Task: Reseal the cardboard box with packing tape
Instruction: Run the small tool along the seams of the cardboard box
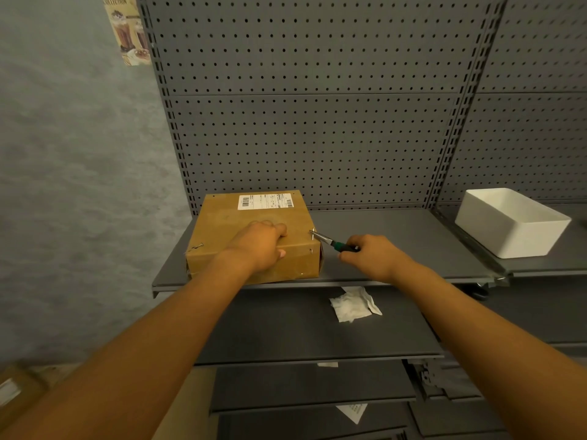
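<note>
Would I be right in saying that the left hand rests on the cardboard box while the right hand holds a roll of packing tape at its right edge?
Not quite. In the head view, the right hand holds green-handled pliers, not tape; their tips meet a staple at the right edge of the cardboard box. The left hand does rest on it.

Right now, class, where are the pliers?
In the head view, the pliers are in the right hand, right of the box, their tips at a staple on its right edge.

Grey pegboard shelving [317,122] against mottled blue-grey wall [79,154].
</note>
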The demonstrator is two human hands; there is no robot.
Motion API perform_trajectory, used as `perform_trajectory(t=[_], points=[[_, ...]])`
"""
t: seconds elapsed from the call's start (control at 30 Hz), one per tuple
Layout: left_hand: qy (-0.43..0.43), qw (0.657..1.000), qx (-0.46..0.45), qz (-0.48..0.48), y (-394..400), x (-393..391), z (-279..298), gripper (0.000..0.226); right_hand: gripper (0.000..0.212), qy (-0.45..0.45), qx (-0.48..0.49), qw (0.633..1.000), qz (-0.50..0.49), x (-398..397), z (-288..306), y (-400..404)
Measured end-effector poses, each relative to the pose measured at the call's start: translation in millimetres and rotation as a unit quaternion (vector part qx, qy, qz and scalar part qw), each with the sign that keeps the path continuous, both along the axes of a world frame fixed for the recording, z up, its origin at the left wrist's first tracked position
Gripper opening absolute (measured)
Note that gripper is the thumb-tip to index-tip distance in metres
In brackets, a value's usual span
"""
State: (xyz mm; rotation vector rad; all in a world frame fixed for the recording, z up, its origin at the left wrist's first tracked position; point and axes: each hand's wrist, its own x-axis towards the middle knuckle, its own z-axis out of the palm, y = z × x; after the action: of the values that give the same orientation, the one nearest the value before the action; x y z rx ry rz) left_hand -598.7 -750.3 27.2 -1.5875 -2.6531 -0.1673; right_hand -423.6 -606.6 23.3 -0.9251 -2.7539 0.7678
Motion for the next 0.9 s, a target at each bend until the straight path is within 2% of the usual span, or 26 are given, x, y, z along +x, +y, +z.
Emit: perform_trajectory(t=[0.23, 0.7, 0.83, 0.9], points=[[-0.002, 1.0, -0.004, 0.002, 0, 0, 0, 0.045, 0.03, 0.046, -0.02, 0.998, -0.036, -3, -1, 4], [-0.017, 0.999, -0.028, -0.004, 1, -5, 4, 0.051, 0.025, 0.053, -0.003, 0.998, -0.026, -9, 8, 2], [-0.035, 0.999, 0.017, 0.0, -1, -9, 12, 0.041, 0.026, 0.055, -0.002, 0.998, -0.034, -5, 10, 6], [-0.003, 0.999, 0.048, -0.001, -2, -8, 16, 0.036, 0.026, 0.056, 0.002, 0.998, -0.036, -3, 10, 8]])
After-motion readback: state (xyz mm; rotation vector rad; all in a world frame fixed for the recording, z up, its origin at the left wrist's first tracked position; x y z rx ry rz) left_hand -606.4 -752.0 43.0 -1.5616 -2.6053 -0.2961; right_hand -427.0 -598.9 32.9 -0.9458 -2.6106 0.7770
